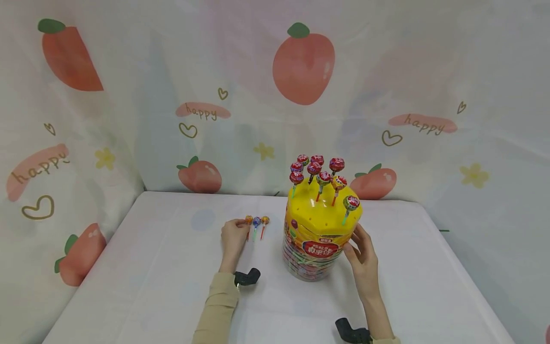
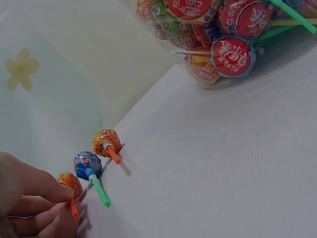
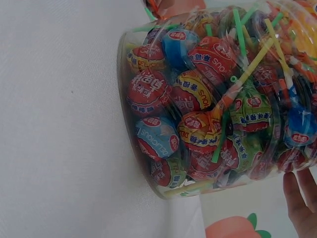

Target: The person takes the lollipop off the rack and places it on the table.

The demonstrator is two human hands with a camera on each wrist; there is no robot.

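A: What's the biggest thing there?

B: A pale backdrop point(image 1: 240, 48) printed with peaches, hearts, yellow flowers and the word "happy". In front of it stands a table point(image 1: 150, 272) with a white top.

A: And on that?

B: A clear jar point(image 1: 307, 263), upright, packed with wrapped lollipops whose sticks point every which way. A yellow lid point(image 1: 311, 205) caps it.

A: Where are the hands?

B: The right hand point(image 1: 365, 260) is at the jar's right side, thumb well apart from the fingers, touching the wall just below the lid. The fingers are extended rather than curled up. The left hand point(image 1: 234, 236) is away on the other side of the jar, finger and thumb closed in a pinch.

A: Pinching what?

B: One small orange lollipop point(image 2: 69, 184) with an orange-red stick, down at the table.

A: Any others loose?

B: Two, in a row with it: a blue lollipop point(image 2: 87, 166) on a green stick just beside it, then a second orange lollipop point(image 2: 106, 142) farthest from the fingers. They lie on the table, well apart from the jar.

A: And on the lid?

B: Nine standing lollipops point(image 1: 323, 178), sticks down in it, mostly red wrappers, some green, one yellowish.
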